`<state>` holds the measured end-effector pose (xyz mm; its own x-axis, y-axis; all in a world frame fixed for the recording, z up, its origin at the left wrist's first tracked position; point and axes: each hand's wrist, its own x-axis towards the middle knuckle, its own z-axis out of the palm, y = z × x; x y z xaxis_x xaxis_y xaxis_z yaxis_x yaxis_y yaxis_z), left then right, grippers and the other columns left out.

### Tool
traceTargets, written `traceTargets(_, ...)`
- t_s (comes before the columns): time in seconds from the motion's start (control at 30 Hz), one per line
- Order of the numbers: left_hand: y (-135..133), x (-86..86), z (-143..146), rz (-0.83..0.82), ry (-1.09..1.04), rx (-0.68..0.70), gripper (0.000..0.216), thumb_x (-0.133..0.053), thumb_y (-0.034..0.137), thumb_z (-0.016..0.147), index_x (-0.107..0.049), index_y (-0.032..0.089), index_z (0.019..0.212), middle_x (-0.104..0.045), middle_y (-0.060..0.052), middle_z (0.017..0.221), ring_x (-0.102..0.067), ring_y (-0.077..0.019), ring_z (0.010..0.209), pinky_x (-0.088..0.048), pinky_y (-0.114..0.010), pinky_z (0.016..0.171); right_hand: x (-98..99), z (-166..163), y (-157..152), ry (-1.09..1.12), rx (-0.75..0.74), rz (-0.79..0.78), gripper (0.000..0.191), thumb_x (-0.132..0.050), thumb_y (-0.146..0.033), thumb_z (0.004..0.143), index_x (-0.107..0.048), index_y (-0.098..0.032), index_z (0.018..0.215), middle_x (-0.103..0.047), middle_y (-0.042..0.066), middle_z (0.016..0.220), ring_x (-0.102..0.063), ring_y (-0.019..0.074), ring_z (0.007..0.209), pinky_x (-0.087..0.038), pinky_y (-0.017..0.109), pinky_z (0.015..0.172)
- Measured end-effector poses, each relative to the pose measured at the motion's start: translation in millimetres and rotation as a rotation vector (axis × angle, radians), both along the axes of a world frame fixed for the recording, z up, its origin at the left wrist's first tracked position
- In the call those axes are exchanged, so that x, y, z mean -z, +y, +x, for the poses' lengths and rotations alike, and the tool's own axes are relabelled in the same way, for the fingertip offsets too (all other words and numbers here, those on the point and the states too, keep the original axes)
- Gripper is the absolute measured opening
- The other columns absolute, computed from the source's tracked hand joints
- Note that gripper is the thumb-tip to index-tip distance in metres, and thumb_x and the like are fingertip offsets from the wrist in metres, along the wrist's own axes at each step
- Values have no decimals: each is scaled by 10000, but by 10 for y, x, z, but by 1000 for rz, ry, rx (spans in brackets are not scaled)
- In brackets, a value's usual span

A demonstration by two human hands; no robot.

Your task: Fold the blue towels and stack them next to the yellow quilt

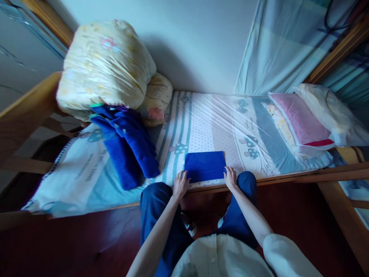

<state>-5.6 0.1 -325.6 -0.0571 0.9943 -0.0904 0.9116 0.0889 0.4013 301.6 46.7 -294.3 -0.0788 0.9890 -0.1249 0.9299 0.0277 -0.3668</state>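
A blue towel [205, 166], folded into a flat rectangle, lies near the front edge of the bed [201, 129]. My left hand [181, 183] is at its lower left corner, with the fingers bent over the side edge and the thumb against the cloth. At the opposite side, my right hand [230, 178] holds the right edge between thumb and fingers. The undersides of both hands are hidden. Off to my left, several more blue towels [127, 144] lie in a loose, overlapping bunch on the sheet.
A large bundled quilt [106, 65] sits at the left end, by a wooden bed rail [31, 94]. A pink pillow [301, 117] and a pale pillow [331, 107] lie at the right end. A curtain [276, 54] hangs behind. The bed's wooden edge [288, 179] runs before my knees.
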Motion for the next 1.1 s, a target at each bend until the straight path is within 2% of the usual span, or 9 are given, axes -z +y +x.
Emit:
traceTargets(0.1,-54,61,98,9,58,198,529,-501,283,929,-523,120,1432,-531,-196,1513,-439,-328,1449,-366,-476,1196,-3,-68,-120,-34,-237,-9,491,-503,-166,961,-565,-153,1448,-579,153,1485,-520,251,1377,-374,404,1178)
traceTargets(0.2,-64,155,173,-39,125,272,610,-501,211,885,-491,82,1481,-502,-207,1541,-393,-342,1487,-307,-505,1235,39,-94,-166,-122,-328,-71,570,-502,-122,937,-493,-123,1507,-519,168,1538,-441,259,1455,-345,433,1196)
traceTargets(0.4,1,319,201,-72,202,279,626,-371,41,865,-497,27,1478,-476,-248,1546,-427,-331,1470,-311,-508,1240,188,-84,-84,-229,-379,-67,634,-398,12,900,-478,-111,1517,-489,199,1543,-427,256,1476,-385,468,1161)
traceTargets(0.63,18,429,202,-20,249,262,614,-344,31,888,-513,73,1477,-543,-225,1498,-476,-313,1438,-358,-518,1219,234,-73,6,-281,-402,-68,580,-414,-6,914,-525,-105,1475,-513,202,1525,-435,255,1474,-350,458,1187)
traceTargets(0.83,-106,367,204,-104,234,253,593,-366,8,890,-537,53,1456,-511,-276,1504,-485,-359,1423,-399,-539,1185,96,-43,-73,-251,-404,-110,536,-400,2,933,-588,-132,1417,-560,175,1488,-496,218,1430,-390,397,1163)
traceTargets(1.0,-323,288,198,-164,272,336,645,-435,-15,844,-512,86,1477,-521,-251,1506,-492,-325,1424,-450,-458,1150,-17,-59,-322,-230,-330,-164,500,-420,2,947,-632,-161,1369,-600,156,1450,-532,205,1399,-426,353,1129)
traceTargets(1.1,-390,241,213,-197,278,352,678,-477,-6,819,-490,98,1489,-533,-262,1489,-508,-325,1411,-458,-463,1136,-59,-79,-428,-211,-292,-177,488,-423,5,947,-661,-167,1337,-617,152,1431,-553,214,1379,-431,343,1126)
